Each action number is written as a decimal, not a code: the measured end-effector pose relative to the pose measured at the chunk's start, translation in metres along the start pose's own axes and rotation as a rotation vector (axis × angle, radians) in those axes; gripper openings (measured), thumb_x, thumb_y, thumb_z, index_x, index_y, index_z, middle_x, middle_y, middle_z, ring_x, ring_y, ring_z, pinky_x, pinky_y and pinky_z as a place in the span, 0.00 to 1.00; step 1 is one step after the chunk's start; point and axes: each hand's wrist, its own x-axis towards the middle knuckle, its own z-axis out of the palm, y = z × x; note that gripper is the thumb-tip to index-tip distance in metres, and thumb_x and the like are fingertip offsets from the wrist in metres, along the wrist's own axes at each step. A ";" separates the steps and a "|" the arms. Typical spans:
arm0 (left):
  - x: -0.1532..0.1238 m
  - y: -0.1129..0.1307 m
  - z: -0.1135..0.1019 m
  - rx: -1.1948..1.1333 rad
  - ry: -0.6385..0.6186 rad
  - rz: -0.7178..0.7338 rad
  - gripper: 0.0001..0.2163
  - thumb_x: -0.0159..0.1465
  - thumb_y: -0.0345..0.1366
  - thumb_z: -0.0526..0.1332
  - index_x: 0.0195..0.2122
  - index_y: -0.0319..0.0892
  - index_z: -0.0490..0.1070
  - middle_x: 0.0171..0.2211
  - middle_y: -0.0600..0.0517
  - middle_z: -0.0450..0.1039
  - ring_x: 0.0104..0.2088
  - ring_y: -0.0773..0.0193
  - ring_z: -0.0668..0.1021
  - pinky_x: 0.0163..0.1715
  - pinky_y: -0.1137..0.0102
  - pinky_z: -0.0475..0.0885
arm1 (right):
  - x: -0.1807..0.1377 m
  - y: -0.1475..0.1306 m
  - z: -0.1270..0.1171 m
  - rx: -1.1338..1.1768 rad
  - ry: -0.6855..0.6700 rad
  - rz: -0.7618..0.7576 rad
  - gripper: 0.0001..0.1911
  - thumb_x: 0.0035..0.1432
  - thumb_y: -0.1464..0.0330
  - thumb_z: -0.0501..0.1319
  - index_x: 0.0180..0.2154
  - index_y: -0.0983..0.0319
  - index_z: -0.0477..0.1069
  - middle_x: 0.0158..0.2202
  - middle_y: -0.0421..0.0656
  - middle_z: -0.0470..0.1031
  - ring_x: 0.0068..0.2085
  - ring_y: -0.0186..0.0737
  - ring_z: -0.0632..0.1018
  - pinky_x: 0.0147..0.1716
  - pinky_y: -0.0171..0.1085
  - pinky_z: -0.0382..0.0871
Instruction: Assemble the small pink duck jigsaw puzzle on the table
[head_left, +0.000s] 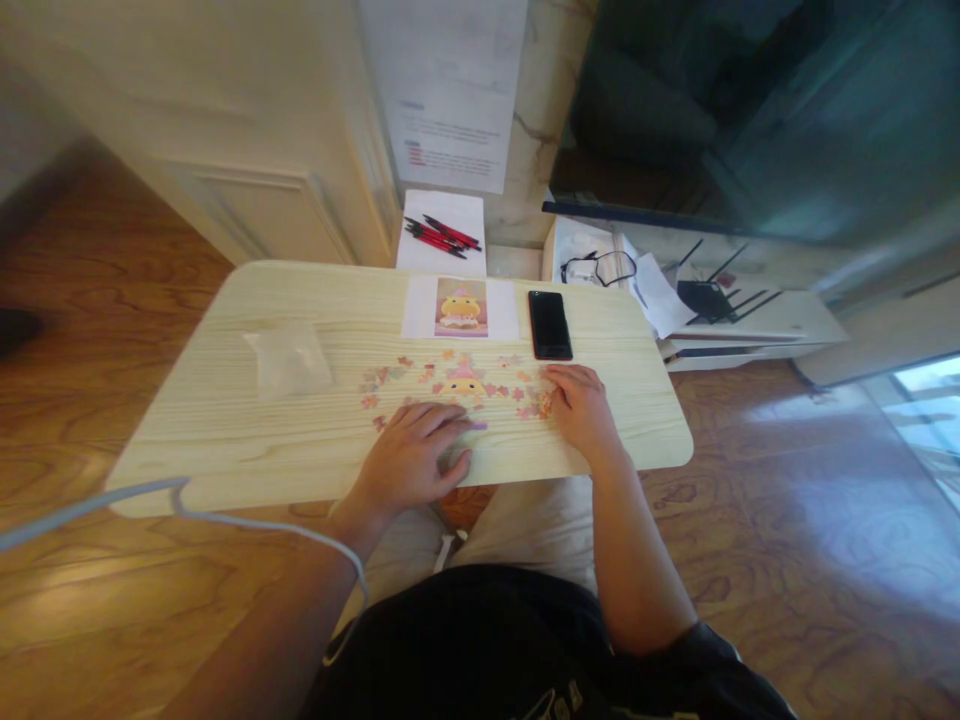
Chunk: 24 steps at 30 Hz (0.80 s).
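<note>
A low light-wood table (225,430) stands over my lap. Several small pink and orange puzzle pieces (390,378) lie scattered round a partly joined yellow and pink figure (461,382). My left hand (416,455) rests flat on the table just below that figure, fingers stretched out toward it. My right hand (581,405) lies to the right of the pieces, fingers curled, thumb and forefinger pinching a small orange puzzle piece (545,404). A reference picture (460,307) of the same figure lies at the table's far edge.
A black phone (550,324) lies beside the picture. A clear plastic bag (289,362) sits on the table's left. Red and black pens (441,236) lie on a white stand behind. A white cable (150,495) crosses the table's near left corner. A router (709,295) sits on a shelf at right.
</note>
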 end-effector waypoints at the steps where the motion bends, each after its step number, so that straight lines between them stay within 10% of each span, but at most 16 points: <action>1: 0.000 0.000 0.000 0.000 0.006 0.000 0.19 0.65 0.39 0.63 0.57 0.51 0.77 0.55 0.48 0.78 0.55 0.50 0.78 0.57 0.51 0.71 | 0.002 -0.001 0.000 -0.004 0.007 0.002 0.20 0.65 0.75 0.56 0.53 0.58 0.80 0.58 0.44 0.80 0.61 0.49 0.73 0.65 0.53 0.64; 24: -0.006 0.000 -0.002 -0.048 0.007 0.104 0.10 0.63 0.34 0.63 0.45 0.48 0.79 0.52 0.50 0.81 0.51 0.54 0.80 0.53 0.55 0.75 | 0.034 -0.004 0.004 -0.101 -0.077 -0.005 0.17 0.61 0.78 0.59 0.48 0.58 0.79 0.46 0.48 0.79 0.51 0.51 0.77 0.54 0.48 0.72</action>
